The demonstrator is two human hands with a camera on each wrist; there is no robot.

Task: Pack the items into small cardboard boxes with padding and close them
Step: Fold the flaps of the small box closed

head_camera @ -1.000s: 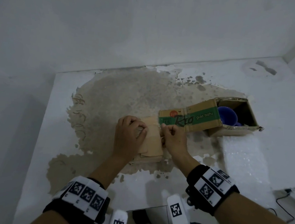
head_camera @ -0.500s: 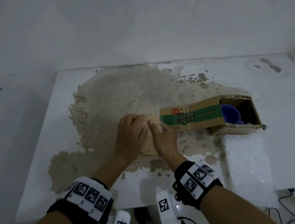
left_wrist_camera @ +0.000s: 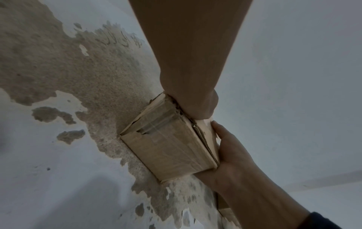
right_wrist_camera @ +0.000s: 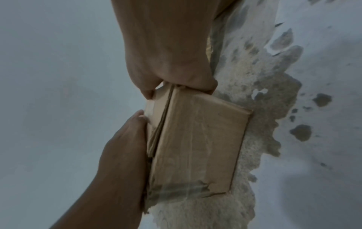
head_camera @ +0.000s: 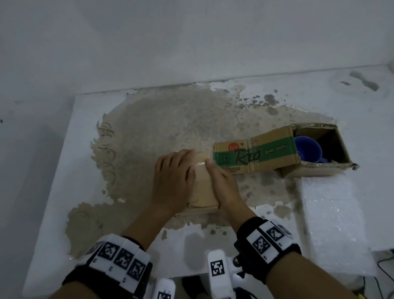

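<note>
Hands on one small cardboard box (head_camera: 203,190), both laid flat, neither curled round anything. Left hand (head_camera: 173,178) palm down over the left half of the lid, fingers straight and close together, tips reaching the far edge. Right hand (head_camera: 223,187) pressed along the lid's right edge, fingers stretched out toward the far corner, thumb side turned toward the left hand. Between the two, a narrow strip of lid in sight, glossy as if under clear tape. Same hold from the left wrist: left hand (left_wrist_camera: 192,93) on the far end of the small cardboard box (left_wrist_camera: 166,147), right hand (left_wrist_camera: 235,155) lying along its top edge. From the right wrist, right hand (right_wrist_camera: 170,62) at the far corner, left hand (right_wrist_camera: 125,147) flat against the top, flaps of the small cardboard box (right_wrist_camera: 195,147) down and layered.

Stands closed near the middle of the tabletop (head_camera: 50,208), somewhat toward the front edge, on a large worn brown patch (head_camera: 169,123).

Just past the right fingertips, the end of a long printed flap (head_camera: 255,154), green and tan, lying flat. Belongs to an open box (head_camera: 341,147) toward the right edge, with a blue cup (head_camera: 308,148) inside. In front of that, a sheet of bubble wrap (head_camera: 328,213) running to the front edge, near its right corner. Bands with black-and-white markers (head_camera: 119,259) round both wrists.
</note>
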